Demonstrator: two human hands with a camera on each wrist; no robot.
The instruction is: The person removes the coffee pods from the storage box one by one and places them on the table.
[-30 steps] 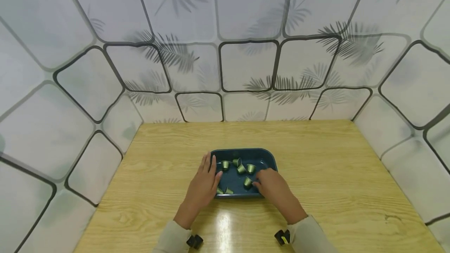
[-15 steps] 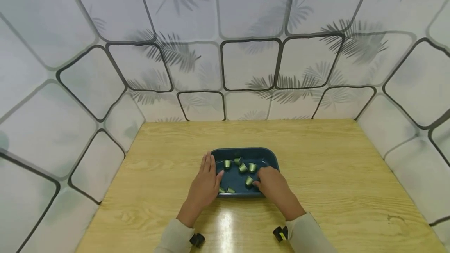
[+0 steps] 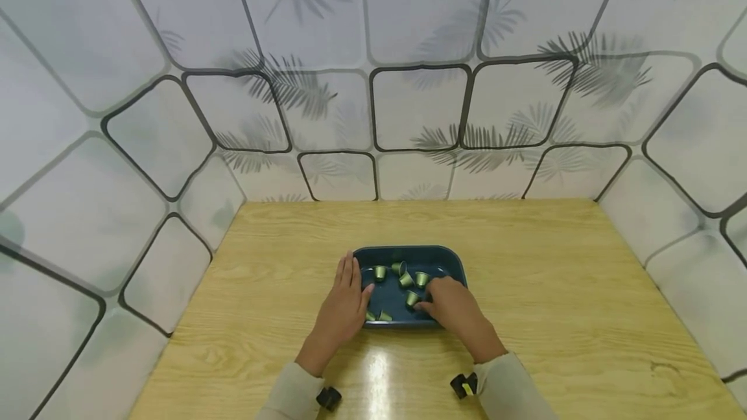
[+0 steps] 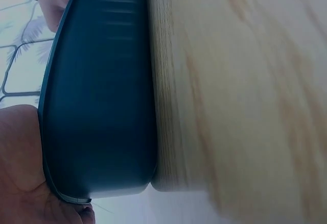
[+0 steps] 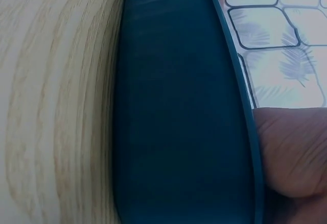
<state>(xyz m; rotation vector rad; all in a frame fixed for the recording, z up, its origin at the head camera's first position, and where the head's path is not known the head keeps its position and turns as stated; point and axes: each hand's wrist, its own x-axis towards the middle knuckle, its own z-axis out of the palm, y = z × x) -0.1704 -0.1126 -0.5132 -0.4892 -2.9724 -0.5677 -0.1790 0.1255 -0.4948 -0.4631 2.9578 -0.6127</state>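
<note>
Fingers (image 3: 433,286) of the right hand (image 3: 454,303) bend down into the tray, thumb at a green capsule (image 3: 412,299); cannot tell whether they grip it; that capsule sits in the tray's near half, right of middle; six more capsules (image 3: 380,273) show around it; left hand (image 3: 341,306) lies straight-fingered along the left rim of the blue tray (image 3: 420,252); tray stands on a wood-grained counter (image 3: 280,258); leaf-patterned walls (image 3: 417,109) beyond.

Pale walls (image 3: 417,109) patterned with dark rounded outlines (image 3: 465,109) and grey fronds (image 3: 297,86) enclose a wood-grain table (image 3: 537,271) on its far side and both flanks, as a bright streak of light (image 3: 378,378) gleams on its near part.
</note>
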